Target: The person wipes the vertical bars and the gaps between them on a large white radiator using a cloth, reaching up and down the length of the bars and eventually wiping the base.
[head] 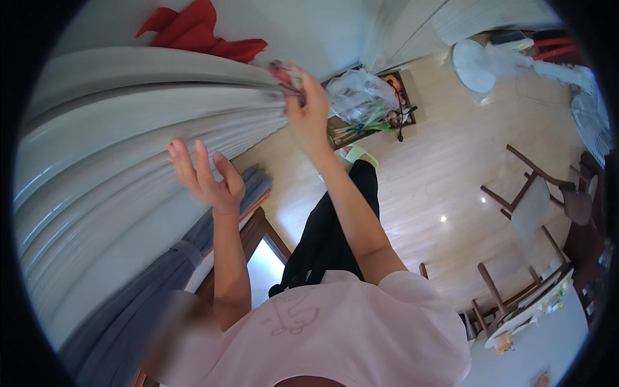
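Note:
My right hand point(309, 109) is raised in front of me, closed around a crumpled red and dark cloth point(289, 80), blurred by motion. The cloth is against or very near the far edge of a large white ribbed surface point(159, 104), perhaps a stand-type appliance or a panel; contact cannot be told. My left hand point(208, 181) is lifted before the same surface with its fingers spread and nothing in it. A red fabric piece point(193, 36) lies along the top of the ribbed surface, beside the pale wall.
Beyond my feet stands a box point(411, 94) with a clear plastic bag point(360, 96), green onions point(365, 127) and a black cable. A grey curtain point(140, 295) hangs at the left. Wooden chairs point(531, 205), a table point(541, 334) and a white fan point(474, 66) are at the right.

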Demonstrator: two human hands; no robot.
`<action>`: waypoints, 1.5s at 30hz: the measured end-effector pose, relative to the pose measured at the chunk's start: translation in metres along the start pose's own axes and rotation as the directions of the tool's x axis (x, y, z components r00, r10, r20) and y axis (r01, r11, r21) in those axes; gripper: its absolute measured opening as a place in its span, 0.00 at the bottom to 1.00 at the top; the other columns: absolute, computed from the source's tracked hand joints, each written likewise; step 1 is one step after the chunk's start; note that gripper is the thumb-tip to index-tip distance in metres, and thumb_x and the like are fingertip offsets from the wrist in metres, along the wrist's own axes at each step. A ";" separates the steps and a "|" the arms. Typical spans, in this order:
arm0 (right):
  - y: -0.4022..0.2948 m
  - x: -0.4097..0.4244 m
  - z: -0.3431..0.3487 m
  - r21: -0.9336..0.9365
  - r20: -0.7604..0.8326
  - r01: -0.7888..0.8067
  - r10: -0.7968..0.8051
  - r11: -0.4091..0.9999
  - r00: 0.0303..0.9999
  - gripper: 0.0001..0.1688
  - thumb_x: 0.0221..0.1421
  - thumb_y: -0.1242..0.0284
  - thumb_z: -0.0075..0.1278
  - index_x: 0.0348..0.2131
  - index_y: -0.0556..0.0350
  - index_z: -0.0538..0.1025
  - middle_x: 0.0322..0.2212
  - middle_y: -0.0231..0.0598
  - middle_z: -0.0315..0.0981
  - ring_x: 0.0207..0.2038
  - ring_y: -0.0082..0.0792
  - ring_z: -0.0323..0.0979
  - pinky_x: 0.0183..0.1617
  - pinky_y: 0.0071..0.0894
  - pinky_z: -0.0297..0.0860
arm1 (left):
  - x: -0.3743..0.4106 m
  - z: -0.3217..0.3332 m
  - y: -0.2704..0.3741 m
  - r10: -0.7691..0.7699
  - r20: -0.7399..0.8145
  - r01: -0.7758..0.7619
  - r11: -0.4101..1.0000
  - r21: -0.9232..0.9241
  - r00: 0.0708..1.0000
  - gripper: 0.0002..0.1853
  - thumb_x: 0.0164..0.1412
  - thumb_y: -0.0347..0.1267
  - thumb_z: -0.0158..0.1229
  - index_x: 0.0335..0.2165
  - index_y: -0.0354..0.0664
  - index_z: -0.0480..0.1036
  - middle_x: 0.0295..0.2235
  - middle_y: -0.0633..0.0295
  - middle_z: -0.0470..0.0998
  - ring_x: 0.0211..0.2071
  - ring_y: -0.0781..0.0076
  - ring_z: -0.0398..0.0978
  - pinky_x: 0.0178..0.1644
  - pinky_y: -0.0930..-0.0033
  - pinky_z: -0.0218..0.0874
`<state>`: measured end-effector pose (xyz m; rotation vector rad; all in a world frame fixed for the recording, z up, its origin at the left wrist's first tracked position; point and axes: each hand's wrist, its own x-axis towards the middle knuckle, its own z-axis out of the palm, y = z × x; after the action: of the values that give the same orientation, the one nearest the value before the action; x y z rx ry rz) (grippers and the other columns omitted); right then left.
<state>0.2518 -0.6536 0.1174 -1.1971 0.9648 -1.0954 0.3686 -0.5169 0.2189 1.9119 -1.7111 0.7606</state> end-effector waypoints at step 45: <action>0.112 -0.046 0.044 -0.478 0.212 0.727 -0.739 0.492 0.639 0.13 0.35 0.64 0.63 0.26 0.30 0.75 0.40 0.08 0.71 0.53 0.26 0.63 0.69 0.55 0.57 | -0.077 0.004 -0.012 -0.243 0.102 0.259 0.942 -0.212 0.965 0.20 0.58 0.16 0.53 0.50 0.34 0.76 0.49 0.50 0.76 0.51 0.54 0.72 0.56 0.59 0.62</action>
<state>0.2983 -0.5959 0.0124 -2.2060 0.7799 -1.5628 0.3750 -0.4616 0.1645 1.9686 -1.4836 0.3870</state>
